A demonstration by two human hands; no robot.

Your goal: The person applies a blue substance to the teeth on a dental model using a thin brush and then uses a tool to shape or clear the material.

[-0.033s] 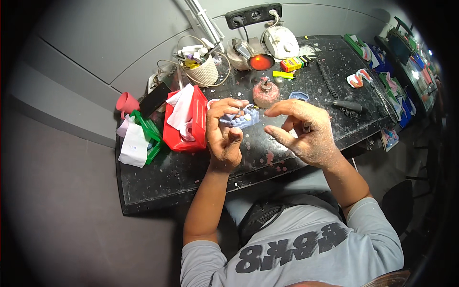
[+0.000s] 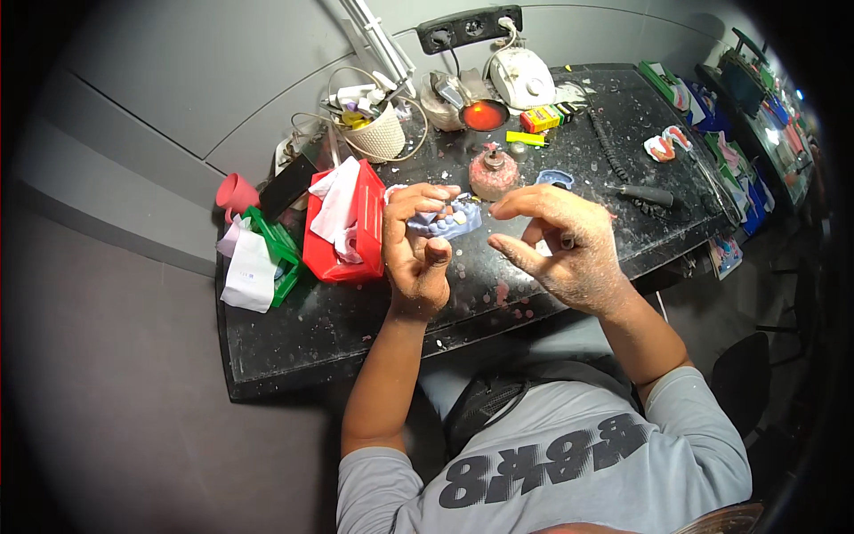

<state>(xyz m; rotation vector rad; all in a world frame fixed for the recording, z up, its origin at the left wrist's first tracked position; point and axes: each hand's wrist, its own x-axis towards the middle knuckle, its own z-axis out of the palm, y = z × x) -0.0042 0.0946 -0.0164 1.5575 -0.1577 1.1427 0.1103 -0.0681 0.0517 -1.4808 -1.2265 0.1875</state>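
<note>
A blue-grey dental model [image 2: 455, 224] with one yellowish tooth is held above the black bench by my left hand [image 2: 416, 262], the fingers curled over its left end and the thumb below. Across a small gap, my right hand [image 2: 578, 249] hovers beside the model, dusted with white powder. Its thumb and forefinger are apart, and nothing shows between their tips. The other fingers are curled, with a small metallic glint among them that I cannot make out. Just beyond the model stands a round, pink-spattered burner [image 2: 493, 174], and a blue tray-like piece [image 2: 555, 179] lies behind my right hand.
Left of my hands are a red bin [image 2: 366, 222] and a green bin [image 2: 286, 276], both with papers. Farther back stand a woven pot [image 2: 378, 135], a glowing round heater [image 2: 485, 115] and a white device [image 2: 523, 80]. A handpiece [image 2: 647, 195] and red-and-white dental models [image 2: 659, 149] lie right.
</note>
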